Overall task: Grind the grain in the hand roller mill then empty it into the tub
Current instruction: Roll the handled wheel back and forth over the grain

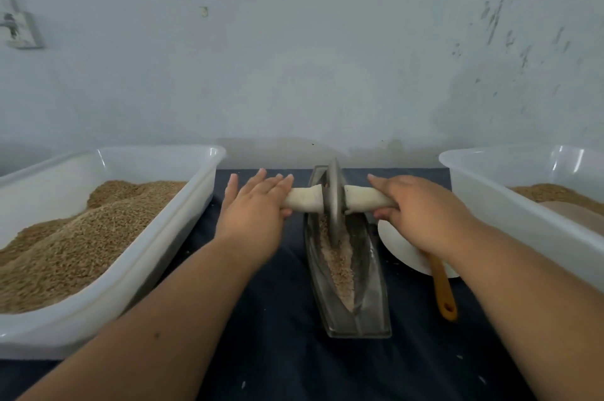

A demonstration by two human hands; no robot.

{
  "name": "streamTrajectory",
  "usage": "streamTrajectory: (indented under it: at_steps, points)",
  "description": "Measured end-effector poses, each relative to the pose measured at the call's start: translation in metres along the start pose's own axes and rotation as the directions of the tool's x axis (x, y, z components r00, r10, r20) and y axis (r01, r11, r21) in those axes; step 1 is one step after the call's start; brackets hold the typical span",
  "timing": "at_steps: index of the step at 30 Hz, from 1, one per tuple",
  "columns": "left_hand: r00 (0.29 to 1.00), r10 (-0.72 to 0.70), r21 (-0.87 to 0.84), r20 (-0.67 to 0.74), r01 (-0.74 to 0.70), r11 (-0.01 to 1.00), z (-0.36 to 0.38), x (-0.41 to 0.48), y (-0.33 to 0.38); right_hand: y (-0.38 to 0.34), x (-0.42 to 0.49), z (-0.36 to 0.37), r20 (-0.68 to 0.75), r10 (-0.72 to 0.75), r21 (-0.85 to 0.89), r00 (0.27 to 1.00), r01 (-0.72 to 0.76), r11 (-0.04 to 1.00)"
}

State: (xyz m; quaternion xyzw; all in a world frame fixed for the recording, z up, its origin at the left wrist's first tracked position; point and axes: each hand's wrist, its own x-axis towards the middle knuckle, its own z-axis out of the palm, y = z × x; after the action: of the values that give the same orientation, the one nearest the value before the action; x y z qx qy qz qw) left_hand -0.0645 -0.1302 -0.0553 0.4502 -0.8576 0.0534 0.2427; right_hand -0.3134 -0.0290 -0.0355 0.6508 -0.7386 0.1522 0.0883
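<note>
Plainly, the left hand (253,204) lay flat on the left handle (304,201) of the hand roller mill, fingers straight and spread toward the wall, palm pressing down. Its thumb tip showed at the handle's near edge. The right hand (415,207) gripped the right handle (362,199), its fingers curled over the top and the thumb tucked beneath. Both pale handles stuck out sideways from the metal wheel (335,201), which stood upright on edge in the far half of the boat-shaped trough (366,309) at the middle of the frame. A strip of crushed grain (340,263) lay along the trough's floor, from the wheel down toward the near tip.

At the left of the frame stood a translucent left tub (209,172), heaped with whole grain (108,237). At the right edge stood the right tub (490,191), holding a shallower layer of tan and paler material (555,198). Between the trough and the right tub lay a white plate (402,247), partly covered by the right forearm. An orange-handled tool (443,289) rested on it, its handle pointing toward the lower frame. Everything sat on a dark blue cloth (277,351). A scuffed pale wall (294,57) filled the upper frame, with a small fixture (23,31) at upper left, too blurred to identify.
</note>
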Motion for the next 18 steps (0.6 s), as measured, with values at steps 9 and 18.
streamTrajectory:
  at_steps: [9,18]
  points:
    - [0.991,0.094,0.115,0.092,-0.104,0.988,-0.040,-0.012,0.014,0.009,-0.009,-0.026,0.200,-0.053,0.101,0.978,0.033,0.994]
    - [0.939,0.190,0.247,0.286,-0.264,0.932,-0.103,-0.039,0.028,0.010,-0.031,-0.075,0.537,-0.233,0.328,0.811,0.053,0.943]
